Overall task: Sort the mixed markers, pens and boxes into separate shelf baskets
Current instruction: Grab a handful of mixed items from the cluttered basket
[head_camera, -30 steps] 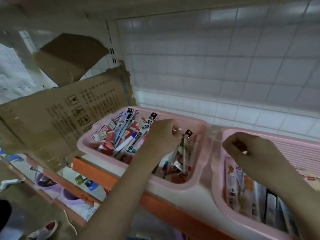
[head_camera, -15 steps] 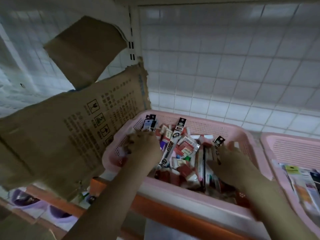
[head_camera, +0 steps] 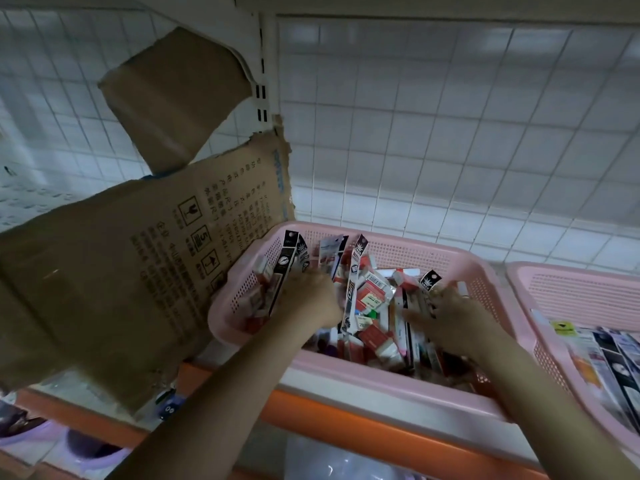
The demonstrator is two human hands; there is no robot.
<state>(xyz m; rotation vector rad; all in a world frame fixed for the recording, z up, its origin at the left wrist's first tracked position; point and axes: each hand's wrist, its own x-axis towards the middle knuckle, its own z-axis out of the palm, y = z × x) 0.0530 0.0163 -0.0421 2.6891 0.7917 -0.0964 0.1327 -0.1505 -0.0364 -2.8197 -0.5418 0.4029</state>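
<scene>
change: right hand (head_camera: 446, 317) has left the right basket (head_camera: 575, 271); now spread flat on the packs | left hand (head_camera: 308, 296) curled in the mixed basket (head_camera: 398, 251), grip unclear | still picking

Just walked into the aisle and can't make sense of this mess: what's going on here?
A person is digging through a pink basket of mixed pen packets and small red boxes on a shelf. The left hand and right hand are both down in the pile. A second pink basket to the right holds flat packets.
</scene>
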